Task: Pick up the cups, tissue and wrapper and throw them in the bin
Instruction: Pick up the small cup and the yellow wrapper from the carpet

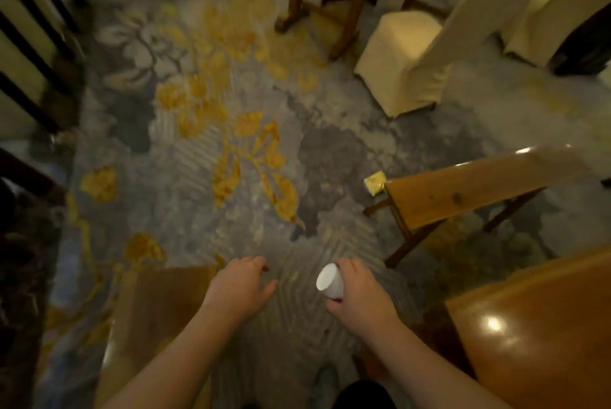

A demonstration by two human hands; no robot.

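My right hand [358, 293] grips a small white cup [330, 280], held on its side with its base pointing left, low over the patterned carpet. My left hand [243, 286] hovers beside it to the left, fingers loosely curled and holding nothing that I can make out. A shiny gold wrapper [375, 182] lies on the carpet by the corner of a wooden bench, well ahead of my right hand. No tissue and no bin show in this view.
A wooden bench [463, 192] crosses the right side. A glossy brown table top [542, 329] fills the lower right. Cream-covered chairs [410, 58] and wooden table legs [350, 5] stand at the back right. A brown seat [158, 306] sits under my left arm.
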